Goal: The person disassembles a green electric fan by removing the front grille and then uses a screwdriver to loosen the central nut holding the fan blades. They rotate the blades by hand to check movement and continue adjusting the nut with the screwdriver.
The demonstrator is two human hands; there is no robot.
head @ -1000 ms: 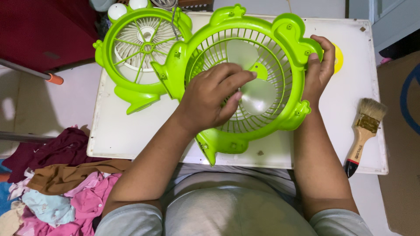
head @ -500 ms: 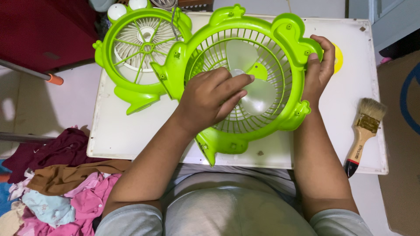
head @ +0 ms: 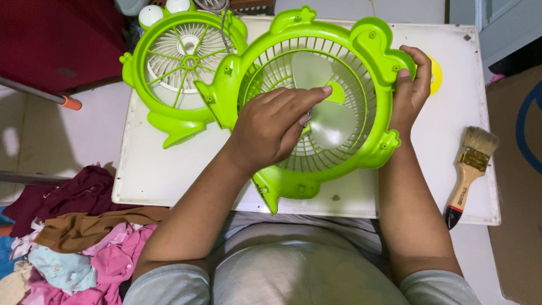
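Note:
A lime-green, frog-shaped fan housing (head: 372,152) with a round grille lies on a white table (head: 169,181). Inside it sits a pale translucent fan blade (head: 333,124) with a green hub. My left hand (head: 271,130) rests on the grille over the hub, fingers curled and touching the blade. My right hand (head: 409,90) grips the housing's right rim. A second green housing half (head: 180,62) with a white centre lies at the table's back left.
A wooden-handled paintbrush (head: 468,169) lies at the table's right edge. A yellow round object (head: 436,76) peeks out behind my right hand. A pile of coloured clothes (head: 73,237) lies on the floor at left. An orange-tipped pole (head: 51,96) crosses the left side.
My left hand's fingers have shifted slightly on the grille and the fan blade has turned, showing more of its pale vanes. My right hand stays on the rim.

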